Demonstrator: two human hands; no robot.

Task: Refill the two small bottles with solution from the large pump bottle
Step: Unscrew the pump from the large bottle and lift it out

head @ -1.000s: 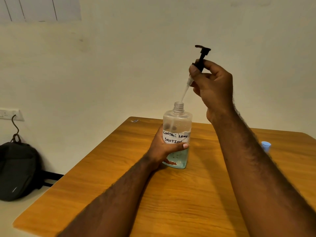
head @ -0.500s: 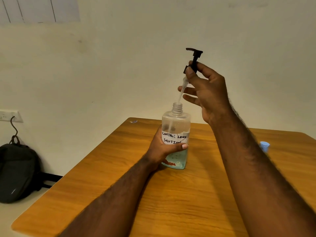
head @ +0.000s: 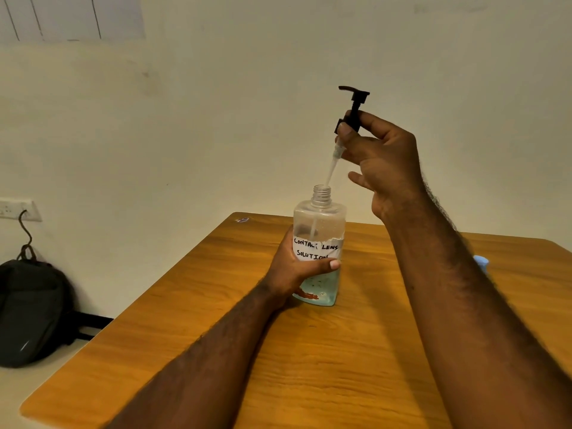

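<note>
The large clear bottle (head: pixel 319 224) with a white handwritten label and pale blue liquid at its bottom stands upright on the wooden table (head: pixel 325 351). My left hand (head: pixel 297 267) grips its body from the left. My right hand (head: pixel 380 162) pinches the black pump head (head: pixel 353 109) between thumb and forefinger and holds it raised above the open threaded neck. The pump's clear dip tube (head: pixel 330 170) slants down into the neck. A small light blue cap (head: pixel 481 262) shows behind my right forearm; what it sits on is hidden.
A black backpack (head: pixel 31 308) hangs from a hook at the left beside the table, under a wall socket (head: pixel 18 209). A cream wall stands close behind the table's far edge. A small scrap (head: pixel 242 219) lies near the far left corner.
The pump head has shifted slightly left and a little lower over the neck. My right hand's lower fingers have opened out, leaving thumb and forefinger on the pump. The left hand stays on the bottle.
</note>
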